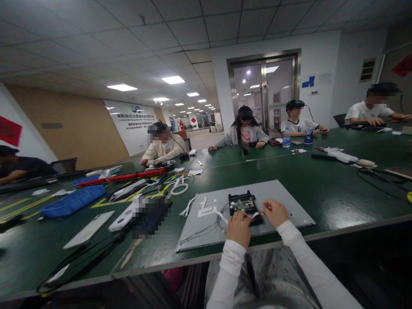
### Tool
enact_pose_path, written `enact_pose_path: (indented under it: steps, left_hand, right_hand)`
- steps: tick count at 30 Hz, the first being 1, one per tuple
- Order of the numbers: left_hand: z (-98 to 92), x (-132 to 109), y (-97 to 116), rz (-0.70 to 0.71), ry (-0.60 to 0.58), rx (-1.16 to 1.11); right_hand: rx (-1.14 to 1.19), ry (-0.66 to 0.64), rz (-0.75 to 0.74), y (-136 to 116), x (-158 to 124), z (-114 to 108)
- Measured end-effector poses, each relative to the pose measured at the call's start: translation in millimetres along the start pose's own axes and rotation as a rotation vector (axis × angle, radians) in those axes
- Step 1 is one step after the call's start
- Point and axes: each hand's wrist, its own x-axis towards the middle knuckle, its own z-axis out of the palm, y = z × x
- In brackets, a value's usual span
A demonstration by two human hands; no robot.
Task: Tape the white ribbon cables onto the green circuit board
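On a grey metal panel (283, 201) in front of me lies a black frame (250, 193) holding a green circuit board (240, 207). My left hand (238, 228) is at the frame's near edge, its fingers closed by a short white strip (256, 214). Just right of the frame, my right hand (276, 212) is raised with thumb and fingers pinched together. Whatever is in either hand's fingers is too small to make out. A white flat cable (221, 216) and thin grey wires (202, 231) run across the panel's left part.
Left on the green table (154, 253) are a white phone (89, 229), a white device (125, 214), a blue tray (74, 201) and coiled white cable (179, 189). A bottle (286, 138) stands farther back. Several people sit around the table; black cables lie at right.
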Motion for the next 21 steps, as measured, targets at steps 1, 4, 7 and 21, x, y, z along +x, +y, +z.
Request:
enact_pose_path:
  steps: [1, 4, 7, 21]
  left_hand:
    - [-0.3, 0, 0, -0.006, -0.005, 0.004]
    - [-1.0, 0, 1, -0.007, -0.004, 0.02]
    - [-1.6, -1, 0, 0.012, 0.005, 0.022]
    - [-1.8, -2, -1, 0.028, -0.007, 0.006]
  right_hand:
    - [-0.02, 0.01, 0.002, 1, 0, 0]
    - [-0.054, 0.026, -0.044, 2, 0, 0]
    - [-0.035, 0.0, -0.135, 0, -3, -3]
    - [-0.15, -0.106, -0.172, -11, -13, -8]
